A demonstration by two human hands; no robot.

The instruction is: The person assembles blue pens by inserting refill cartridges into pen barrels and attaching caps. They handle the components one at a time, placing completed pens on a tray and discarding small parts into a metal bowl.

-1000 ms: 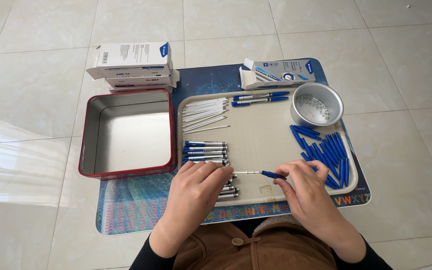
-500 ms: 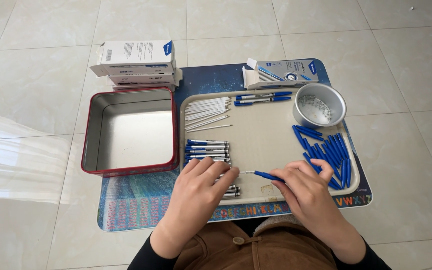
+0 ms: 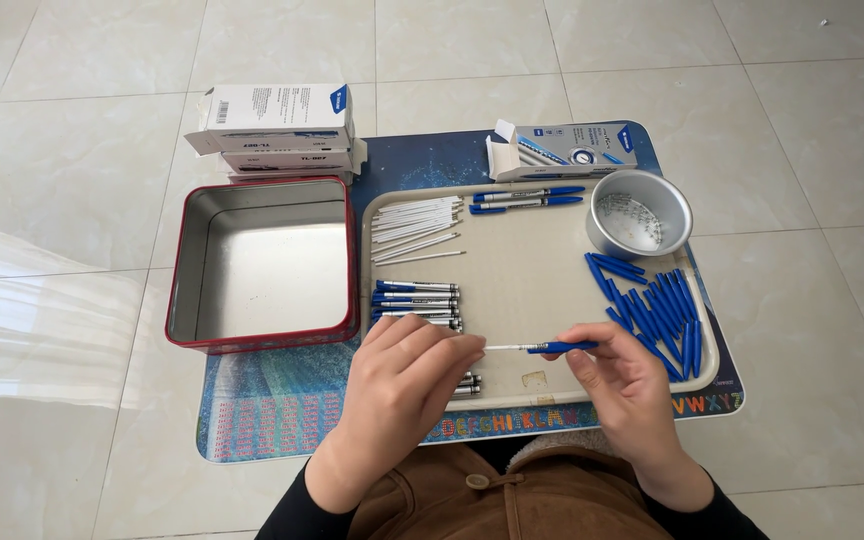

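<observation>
Over the near edge of a beige tray [image 3: 522,270], my right hand [image 3: 624,395] pinches the blue end of a part-built pen [image 3: 540,347]. My left hand [image 3: 402,385] holds the pen's thin white end at its fingertips. Under my left hand lies a row of silver-and-blue pen barrels [image 3: 414,300]. White ink refills [image 3: 414,228] lie fanned at the tray's far left. A heap of blue pen caps [image 3: 652,310] fills the right side. Two finished blue pens [image 3: 527,198] lie at the far edge.
A round metal bowl [image 3: 640,214] with small springs stands at the tray's far right. An empty red-rimmed square tin [image 3: 264,262] sits left of the tray. Stacked white boxes [image 3: 277,125] and an open pen box [image 3: 562,148] lie behind, all on a blue mat [image 3: 282,410] on the tiled floor.
Both hands have shifted slightly, keeping the pen between them; the pen now lies more level. Nothing else on the tray has moved.
</observation>
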